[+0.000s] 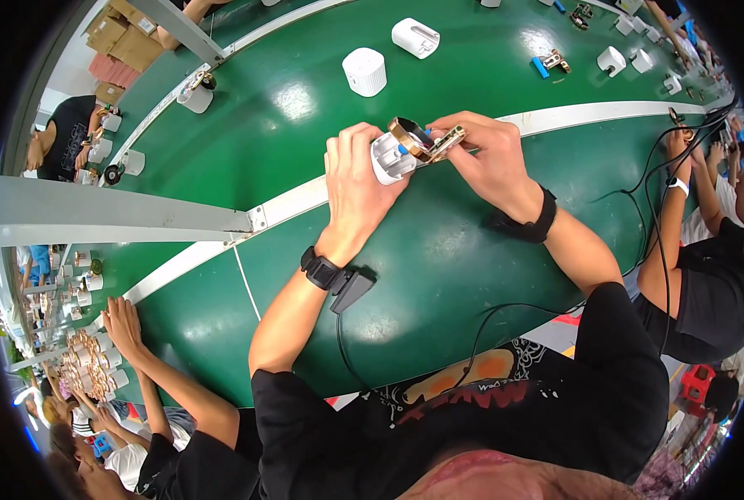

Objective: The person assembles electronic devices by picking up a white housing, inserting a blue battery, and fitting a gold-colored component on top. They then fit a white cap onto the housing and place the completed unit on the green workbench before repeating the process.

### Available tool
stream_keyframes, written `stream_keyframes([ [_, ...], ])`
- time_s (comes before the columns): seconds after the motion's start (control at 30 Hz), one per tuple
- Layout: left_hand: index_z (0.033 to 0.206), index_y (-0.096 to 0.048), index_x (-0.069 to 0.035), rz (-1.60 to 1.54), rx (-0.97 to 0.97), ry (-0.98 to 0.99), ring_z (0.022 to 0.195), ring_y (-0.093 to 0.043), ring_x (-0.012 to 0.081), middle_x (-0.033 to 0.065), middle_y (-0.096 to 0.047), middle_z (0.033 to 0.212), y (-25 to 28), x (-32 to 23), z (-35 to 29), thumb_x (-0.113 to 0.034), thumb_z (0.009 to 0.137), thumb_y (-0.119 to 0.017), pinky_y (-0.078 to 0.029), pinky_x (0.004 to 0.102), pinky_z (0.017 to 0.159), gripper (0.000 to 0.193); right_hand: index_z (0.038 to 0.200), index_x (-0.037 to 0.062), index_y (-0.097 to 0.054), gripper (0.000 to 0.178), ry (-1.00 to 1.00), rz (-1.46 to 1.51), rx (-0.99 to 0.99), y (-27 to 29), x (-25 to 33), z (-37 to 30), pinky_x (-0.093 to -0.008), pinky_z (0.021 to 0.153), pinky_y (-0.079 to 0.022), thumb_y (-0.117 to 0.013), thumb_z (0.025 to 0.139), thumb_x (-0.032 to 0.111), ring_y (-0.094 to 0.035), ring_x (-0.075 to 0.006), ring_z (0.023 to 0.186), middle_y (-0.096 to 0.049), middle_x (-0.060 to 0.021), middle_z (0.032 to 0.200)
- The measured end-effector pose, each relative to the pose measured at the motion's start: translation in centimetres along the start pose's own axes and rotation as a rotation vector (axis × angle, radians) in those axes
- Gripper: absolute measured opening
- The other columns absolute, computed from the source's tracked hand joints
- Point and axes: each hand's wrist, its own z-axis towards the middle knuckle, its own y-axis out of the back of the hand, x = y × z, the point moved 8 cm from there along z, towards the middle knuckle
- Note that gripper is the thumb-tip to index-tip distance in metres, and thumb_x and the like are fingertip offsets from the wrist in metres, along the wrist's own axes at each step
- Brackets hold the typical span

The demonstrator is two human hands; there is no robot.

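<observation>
In the middle of the view, above the white strip of the bench, my left hand (357, 179) is wrapped round a white plastic housing (391, 161), whose open end shows inner ribs. Level with it, my right hand (490, 158) pinches a small circuit board (448, 144). A gold-rimmed ring part (407, 137) with a dark inside sits between the hands, against the board and just at the housing's mouth. Small blue bits show beside the ring. Whether the ring touches the housing cannot be made out.
On the green belt (263, 146) beyond lie a ribbed white housing (364, 72), another housing on its side (416, 38) and a board with a blue cylinder (550, 63). A metal post (122, 212) stands at left. Black cables (647, 200) hang at right. Co-workers sit on both sides.
</observation>
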Motion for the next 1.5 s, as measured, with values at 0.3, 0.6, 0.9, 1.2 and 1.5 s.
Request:
stream_keyframes([
  [0.3, 0.112, -0.053, -0.004, -0.048, 0.196, 0.050, 0.099, -0.051, 0.0323, 0.0107, -0.054, 0.111, -1.0, 0.2, 0.3, -0.009, 0.057, -0.088, -0.044, 0.0415, 0.085, 0.065, 0.087, -0.0039, -0.070, 0.007, 0.037, -0.095, 0.174, 0.0, 0.8, 1.3, -0.0261, 0.051, -0.047, -0.064, 0.085, -0.001, -0.061, -0.0179, 0.056, -0.066, -0.0115, 0.075],
  [0.6, 0.111, -0.054, -0.004, -0.090, 0.177, 0.061, 0.098, -0.051, 0.0321, 0.0107, -0.054, 0.111, -1.0, 0.2, 0.5, -0.008, 0.058, -0.088, -0.044, 0.0413, 0.085, 0.064, 0.088, -0.0033, -0.069, 0.009, 0.034, -0.137, 0.143, 0.2, 0.8, 1.3, -0.0323, 0.049, -0.044, -0.063, 0.086, 0.003, -0.057, -0.0217, 0.053, -0.063, -0.0123, 0.072],
  [0.9, 0.111, -0.054, -0.004, -0.019, 0.123, 0.009, 0.098, -0.051, 0.0315, 0.0105, -0.054, 0.111, -0.5, -0.6, 0.1, -0.008, 0.058, -0.087, -0.045, 0.0412, 0.084, 0.062, 0.083, -0.0032, -0.067, 0.006, 0.127, -0.209, 0.125, 0.0, 2.1, 0.5, -0.0357, 0.049, -0.043, -0.063, 0.083, 0.001, -0.057, -0.0269, 0.053, -0.060, -0.0125, 0.071],
  [1.2, 0.111, -0.053, -0.004, 0.023, 0.073, -0.042, 0.097, -0.051, 0.0318, 0.0112, -0.054, 0.111, -0.3, -1.2, 0.7, -0.010, 0.058, -0.088, -0.044, 0.0413, 0.083, 0.063, 0.086, -0.0012, -0.069, 0.007, -0.025, -0.157, 0.200, -1.2, 1.0, 0.3, -0.0353, 0.053, -0.043, -0.064, 0.083, 0.004, -0.057, -0.0268, 0.058, -0.061, -0.0121, 0.078],
  [1.5, 0.107, -0.054, -0.004, -0.149, 0.078, 0.022, 0.096, -0.052, 0.0320, 0.0113, -0.055, 0.107, -0.6, 0.1, -0.2, -0.010, 0.056, -0.088, -0.045, 0.0412, 0.081, 0.062, 0.089, -0.0028, -0.068, 0.010, -0.100, -0.175, 0.283, -3.3, -1.4, -0.6, -0.0359, 0.061, -0.044, -0.064, 0.085, 0.006, -0.059, -0.0255, 0.072, -0.059, -0.0124, 0.090],
])
